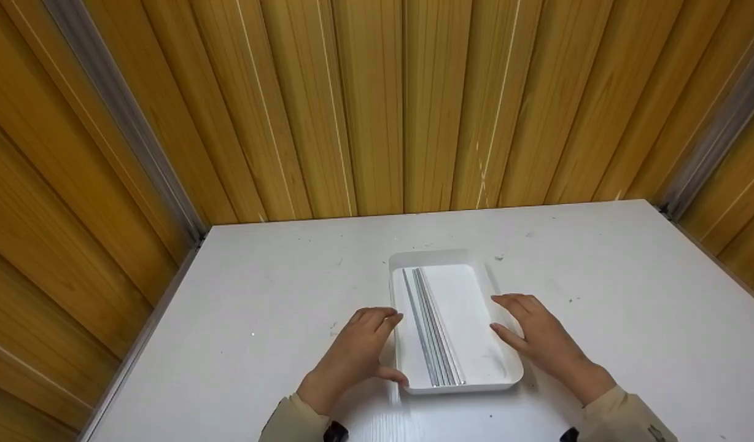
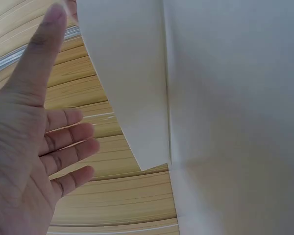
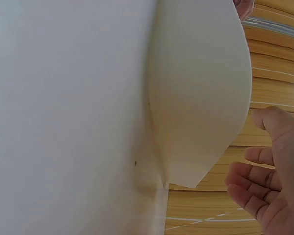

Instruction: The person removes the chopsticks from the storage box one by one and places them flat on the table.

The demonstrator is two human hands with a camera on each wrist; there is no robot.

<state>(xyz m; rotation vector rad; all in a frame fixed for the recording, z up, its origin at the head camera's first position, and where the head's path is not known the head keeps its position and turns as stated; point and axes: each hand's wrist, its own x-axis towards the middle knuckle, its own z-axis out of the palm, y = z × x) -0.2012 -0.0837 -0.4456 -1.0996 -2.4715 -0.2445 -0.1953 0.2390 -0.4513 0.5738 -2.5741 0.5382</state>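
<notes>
A white rectangular tray [image 1: 481, 331] lies on the table, its long sides running away from me. Several thin straight rods [image 1: 435, 331], silvery and pale, lie lengthwise in its left half, close together at the near end. At the tray's left side is my left hand [image 1: 360, 351], its thumb by the near left corner and its fingers loosely bent over the left rim. My right hand [image 1: 541, 336] is beside the right rim, thumb and fingers spread. Both wrist views show the tray's outer wall [image 2: 127, 88] next to relaxed fingers; firm contact cannot be made out.
The white table [image 1: 279, 294] bears small dark specks and scuffs. Wood-patterned panels [image 1: 377, 110] rise behind it and at both sides, with grey metal posts [image 1: 131, 116] at the corners.
</notes>
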